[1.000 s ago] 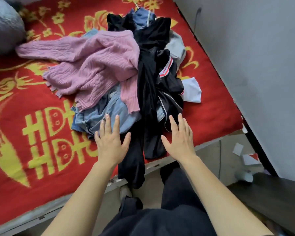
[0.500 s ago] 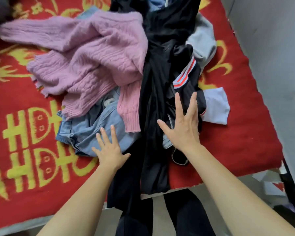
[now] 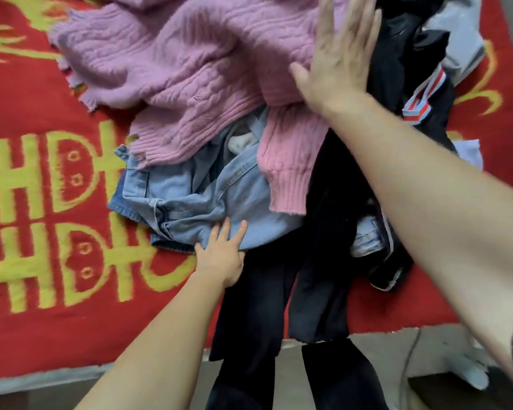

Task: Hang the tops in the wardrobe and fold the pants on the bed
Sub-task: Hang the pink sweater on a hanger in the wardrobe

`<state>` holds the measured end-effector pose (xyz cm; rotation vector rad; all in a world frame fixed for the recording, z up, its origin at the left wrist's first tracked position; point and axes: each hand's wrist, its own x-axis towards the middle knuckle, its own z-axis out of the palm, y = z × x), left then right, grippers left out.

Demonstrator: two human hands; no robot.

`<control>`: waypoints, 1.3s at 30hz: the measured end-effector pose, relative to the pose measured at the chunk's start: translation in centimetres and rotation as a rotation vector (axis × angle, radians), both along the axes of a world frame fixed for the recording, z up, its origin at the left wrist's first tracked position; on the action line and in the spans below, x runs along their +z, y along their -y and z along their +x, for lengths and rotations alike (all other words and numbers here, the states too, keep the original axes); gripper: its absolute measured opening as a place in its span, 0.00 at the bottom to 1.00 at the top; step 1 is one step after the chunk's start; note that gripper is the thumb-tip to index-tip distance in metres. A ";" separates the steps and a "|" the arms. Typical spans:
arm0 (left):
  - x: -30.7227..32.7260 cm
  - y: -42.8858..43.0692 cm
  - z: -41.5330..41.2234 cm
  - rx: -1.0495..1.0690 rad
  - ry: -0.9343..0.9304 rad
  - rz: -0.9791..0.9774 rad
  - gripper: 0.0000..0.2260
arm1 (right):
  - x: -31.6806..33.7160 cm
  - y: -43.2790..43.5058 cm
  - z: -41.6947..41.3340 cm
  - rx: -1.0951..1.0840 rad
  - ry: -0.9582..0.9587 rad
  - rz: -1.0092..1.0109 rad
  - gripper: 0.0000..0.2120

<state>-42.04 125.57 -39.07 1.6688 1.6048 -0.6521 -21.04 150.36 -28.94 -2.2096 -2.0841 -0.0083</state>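
Observation:
A heap of clothes lies on the bed. On top sprawls a pink cable-knit sweater (image 3: 190, 69). Under it sit light blue jeans (image 3: 202, 202). To the right is a pile of black garments (image 3: 332, 232), one with red and white striped trim (image 3: 424, 96), and a black piece hangs over the bed's front edge. My left hand (image 3: 222, 253) lies with straight fingers on the lower edge of the jeans. My right hand (image 3: 341, 51) is stretched flat over the sweater's right side, next to the black clothes; whether it touches is unclear.
The bed is covered by a red blanket (image 3: 42, 321) with yellow patterns. A grey garment (image 3: 459, 45) and a white piece (image 3: 468, 152) lie at the pile's right. The floor (image 3: 382, 365) shows below the bed edge, with my dark-trousered legs.
The view has closed in on the pile. My right hand moved forward from the black clothes to the sweater. My left hand slid a little onto the jeans.

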 end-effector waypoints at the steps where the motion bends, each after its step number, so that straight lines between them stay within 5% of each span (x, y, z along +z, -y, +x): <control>1: -0.2 0.0 -0.1 0.004 0.014 -0.002 0.30 | -0.1 -1.4 -0.1 0.003 0.010 -0.095 0.31; 3: -0.5 -0.1 -0.5 0.026 0.047 -0.004 0.32 | -0.4 -1.7 -0.3 -0.001 -0.014 -0.154 0.18; 6: -0.2 -1.4 -1.3 0.180 0.177 -0.055 0.33 | -0.5 3.2 -1.6 0.066 -0.112 -0.005 0.16; 9: 1.8 -2.8 -2.7 0.777 0.465 -0.032 0.20 | -0.8 12.2 -1.7 0.298 -0.255 -0.077 0.14; 12: 4.5 -3.7 -5.2 1.300 0.555 0.255 0.12 | -1.7 21.5 -1.1 0.348 -0.274 -0.077 0.12; 15: 6.9 -4.8 -6.0 1.228 0.300 0.704 0.23 | -2.7 28.9 -1.3 0.399 -0.267 -0.098 0.09; 17: 9.2 -6.3 -4.7 1.109 0.344 0.882 0.39 | -3.1 31.9 -0.9 0.417 -0.248 -0.149 0.06; 21: 10.3 -11.1 -1.1 0.779 0.387 0.843 0.57 | -3.4 33.1 0.2 0.357 -0.263 -0.198 0.05; 25: 9.2 -14.2 -0.7 0.438 0.144 0.670 0.46 | -3.5 32.6 0.2 0.314 -0.312 -0.209 0.10; 29: 8.9 -10.0 -2.4 0.227 0.001 0.574 0.27 | -3.2 33.0 0.6 0.163 -0.247 -0.385 0.34; 34: 13.3 1.0 -3.2 0.606 -0.076 0.281 0.25 | 0.6 32.3 0.5 0.203 -0.106 -0.638 0.48; 37: 18.2 4.6 -0.8 1.076 0.212 0.272 0.27 | 3.5 33.6 0.3 0.251 -0.238 -0.735 0.56; 39: 21.5 5.5 1.3 1.308 0.397 0.389 0.19 | 5.5 34.8 0.6 0.306 -0.437 -0.746 0.59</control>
